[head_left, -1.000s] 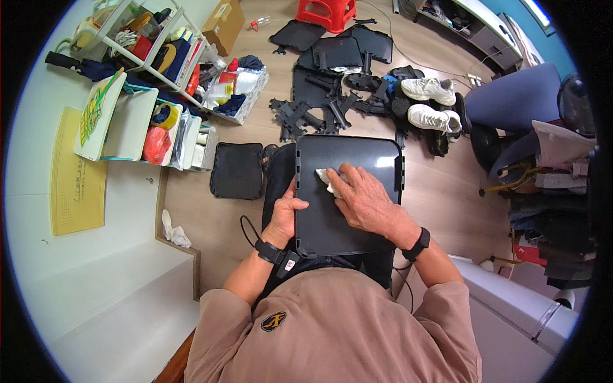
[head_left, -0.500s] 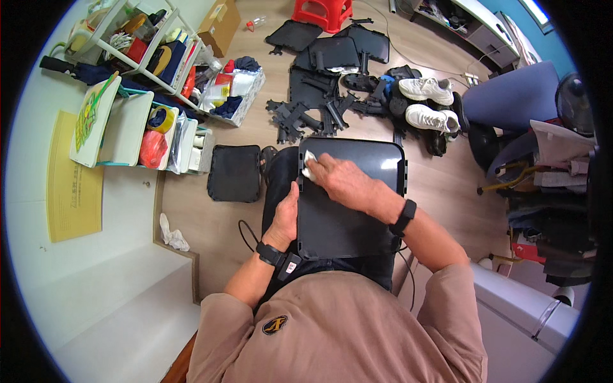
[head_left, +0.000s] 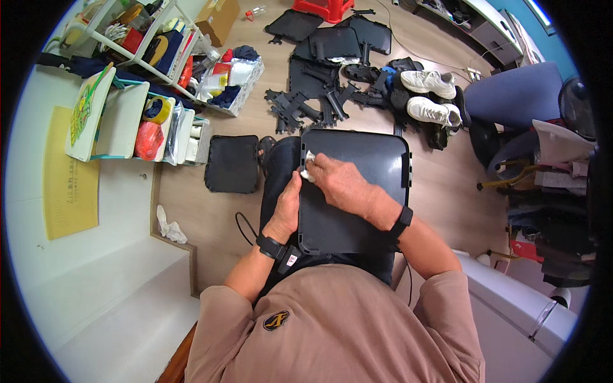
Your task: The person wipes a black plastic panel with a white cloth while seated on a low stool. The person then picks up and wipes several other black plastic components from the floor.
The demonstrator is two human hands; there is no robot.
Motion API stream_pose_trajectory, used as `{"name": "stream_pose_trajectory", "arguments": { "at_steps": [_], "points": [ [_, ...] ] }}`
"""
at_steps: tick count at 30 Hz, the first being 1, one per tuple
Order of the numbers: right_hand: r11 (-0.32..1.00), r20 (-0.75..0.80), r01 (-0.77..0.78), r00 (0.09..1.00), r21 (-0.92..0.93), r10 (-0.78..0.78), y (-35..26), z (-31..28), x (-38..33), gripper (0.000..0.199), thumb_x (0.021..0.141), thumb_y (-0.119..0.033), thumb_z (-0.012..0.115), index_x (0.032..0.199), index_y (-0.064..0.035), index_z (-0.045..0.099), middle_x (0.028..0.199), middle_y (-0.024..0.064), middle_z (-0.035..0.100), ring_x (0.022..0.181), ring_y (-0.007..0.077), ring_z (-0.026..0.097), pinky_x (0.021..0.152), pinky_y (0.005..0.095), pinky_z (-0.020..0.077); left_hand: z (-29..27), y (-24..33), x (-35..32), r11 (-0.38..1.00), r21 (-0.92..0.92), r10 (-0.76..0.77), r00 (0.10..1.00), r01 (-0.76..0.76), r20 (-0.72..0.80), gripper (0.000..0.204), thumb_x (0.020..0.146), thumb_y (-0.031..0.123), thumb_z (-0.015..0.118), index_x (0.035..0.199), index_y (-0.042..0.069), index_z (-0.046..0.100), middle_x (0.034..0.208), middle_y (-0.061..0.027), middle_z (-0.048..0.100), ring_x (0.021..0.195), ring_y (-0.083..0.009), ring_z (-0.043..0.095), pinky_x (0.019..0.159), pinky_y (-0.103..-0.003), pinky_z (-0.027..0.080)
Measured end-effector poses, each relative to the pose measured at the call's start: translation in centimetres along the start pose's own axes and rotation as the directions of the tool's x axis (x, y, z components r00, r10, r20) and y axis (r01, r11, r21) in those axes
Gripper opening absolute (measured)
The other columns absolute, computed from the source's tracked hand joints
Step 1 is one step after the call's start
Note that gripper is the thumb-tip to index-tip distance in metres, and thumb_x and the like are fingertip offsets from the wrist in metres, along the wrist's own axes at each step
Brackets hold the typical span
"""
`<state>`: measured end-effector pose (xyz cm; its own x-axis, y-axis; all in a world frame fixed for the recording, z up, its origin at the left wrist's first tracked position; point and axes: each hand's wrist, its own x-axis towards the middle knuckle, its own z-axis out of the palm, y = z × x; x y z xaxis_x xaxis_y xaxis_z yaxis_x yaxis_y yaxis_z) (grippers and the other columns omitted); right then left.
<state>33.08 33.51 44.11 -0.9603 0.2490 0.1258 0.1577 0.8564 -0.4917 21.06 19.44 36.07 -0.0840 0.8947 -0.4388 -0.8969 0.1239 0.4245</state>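
A black rectangular plastic panel [head_left: 357,233] with a raised rim and small side clips lies across my lap. Pinched in my right hand [head_left: 345,185] is a crumpled white wipe [head_left: 309,156], pressed to the panel near its left rim. My left hand [head_left: 287,204] grips the panel's left edge, thumb up along the rim and its other fingers hidden. Another black panel [head_left: 231,164] lies on the floor to the left. Beyond my knees are more stacked black panels [head_left: 333,43] and a heap of black plastic connector pieces [head_left: 297,112].
White sneakers [head_left: 429,110] and dark shoes sit at the far right of the parts. A red stool [head_left: 322,7] stands at the back. On the left are a shelf rack [head_left: 121,131] and a box of packets [head_left: 246,89]. Clothes [head_left: 555,185] hang at the right.
My right hand has slid the wipe slightly toward me along the panel's left rim. The left hand keeps its hold on the edge. The view has shifted a little.
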Motion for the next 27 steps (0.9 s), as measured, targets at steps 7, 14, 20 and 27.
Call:
{"name": "stream_pose_trajectory", "arguments": {
  "at_steps": [7, 14, 20, 27],
  "points": [
    [0.988, 0.106, 0.152, 0.983, -0.004, -0.151, -3.3, 1.1, -3.5, 0.045, 0.072, -0.002, 0.069, 0.116, 0.0068, 0.063, 0.109, 0.0164, 0.057, 0.093, 0.0321, 0.064, 0.077, 0.0392, 0.0585, 1.0, 0.1, -0.4, 0.978, 0.199, 0.096, 0.987, -0.069, -0.125, 0.050, 0.110, 0.051, 0.048, 0.135, 0.010, 0.062, 0.128, -0.0021, 0.065, 0.117, -0.0139, 0.060, 0.103, -0.034, 0.049],
    [0.978, 0.181, 0.186, 0.963, 0.095, -0.200, -5.9, 1.8, -6.2, 0.040, 0.075, -0.002, 0.066, 0.112, 0.0125, 0.065, 0.105, 0.0178, 0.056, 0.088, 0.0300, 0.064, 0.073, 0.0385, 0.0590, 0.9, 0.1, -0.2, 0.972, 0.203, 0.124, 0.992, -0.117, -0.024, 0.060, 0.111, 0.050, 0.042, 0.153, 0.007, 0.046, 0.149, -0.0073, 0.055, 0.133, -0.0187, 0.053, 0.114, -0.036, 0.043],
    [0.959, 0.192, 0.138, 0.963, 0.248, -0.189, -6.1, 1.8, -7.6, 0.049, 0.076, 0.001, 0.067, 0.124, 0.0098, 0.064, 0.106, 0.0157, 0.060, 0.091, 0.0309, 0.066, 0.079, 0.0391, 0.0587, 0.8, 0.1, 0.0, 0.961, 0.217, 0.160, 0.985, -0.172, 0.070, 0.059, 0.112, 0.048, 0.041, 0.156, 0.008, 0.043, 0.151, -0.0084, 0.053, 0.136, -0.0206, 0.052, 0.115, -0.039, 0.043],
    [0.954, 0.287, 0.087, 0.942, 0.287, -0.172, -6.4, 1.7, -8.5, 0.044, 0.076, -0.001, 0.069, 0.119, 0.0062, 0.066, 0.099, 0.0148, 0.059, 0.092, 0.0322, 0.069, 0.079, 0.0415, 0.0579, 1.5, 0.1, 0.0, 0.960, 0.197, 0.168, 0.973, -0.198, 0.156, 0.063, 0.112, 0.047, 0.041, 0.162, 0.009, 0.033, 0.157, -0.0082, 0.046, 0.142, -0.0195, 0.045, 0.120, -0.038, 0.037]
  ]
}}
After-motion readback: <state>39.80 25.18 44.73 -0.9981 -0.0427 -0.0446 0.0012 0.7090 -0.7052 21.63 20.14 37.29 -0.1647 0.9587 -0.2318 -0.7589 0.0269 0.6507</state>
